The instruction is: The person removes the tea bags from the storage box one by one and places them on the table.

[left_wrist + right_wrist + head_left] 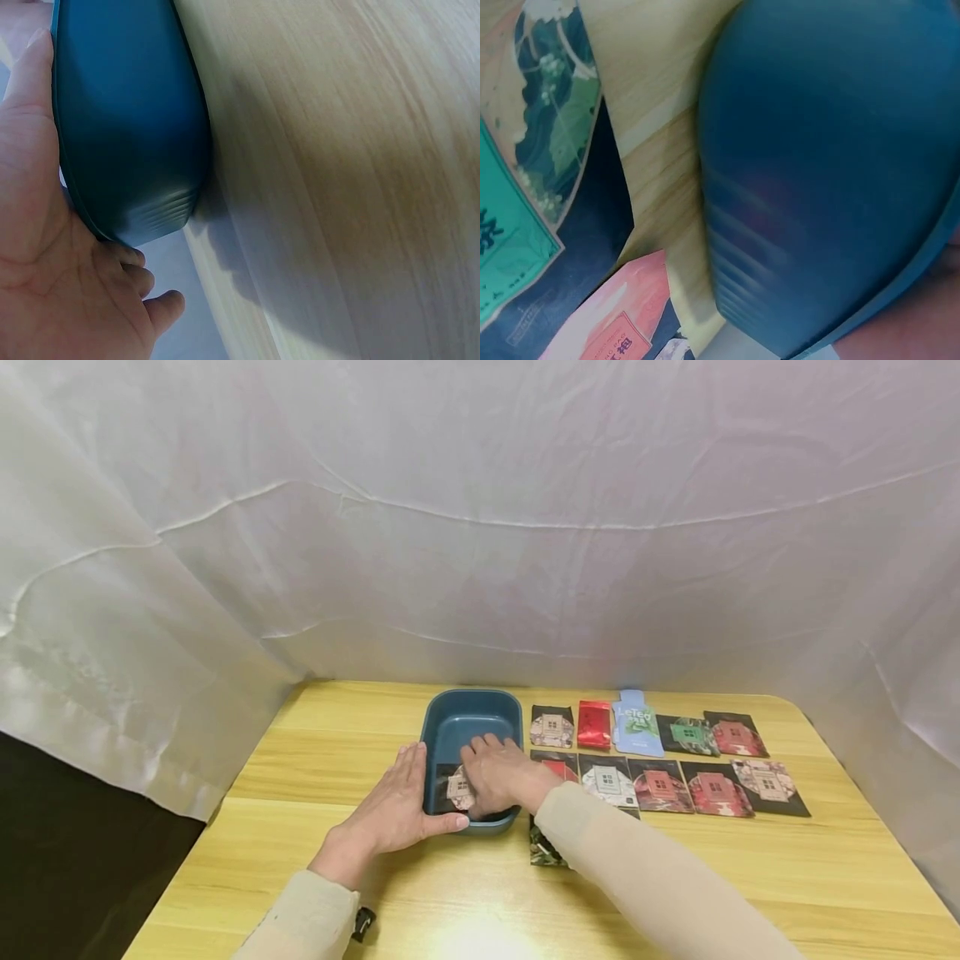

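Observation:
A deep blue plastic bin [471, 692] stands on the wooden table. My left hand [390, 802] rests along its left side, fingers extended, with the thumb over the near rim. In the left wrist view, the palm [67, 277] lies against the bin's wall [127, 112]. My right hand [498, 770] reaches inside the bin with curled fingers. Beneath and beside it lies a black tea packet [454, 788] with a pale floral label, partly covered by the hand. Whether the fingers pinch a packet is hidden. The right wrist view shows mostly the bin's outer wall [817, 150].
Right of the bin, tea packets lie in rows, including a red one [594, 724], a light blue and green one [637, 727] and several black floral ones. A dark packet [544, 847] lies partly under the right forearm. Pale fabric [562, 577] hangs behind the table.

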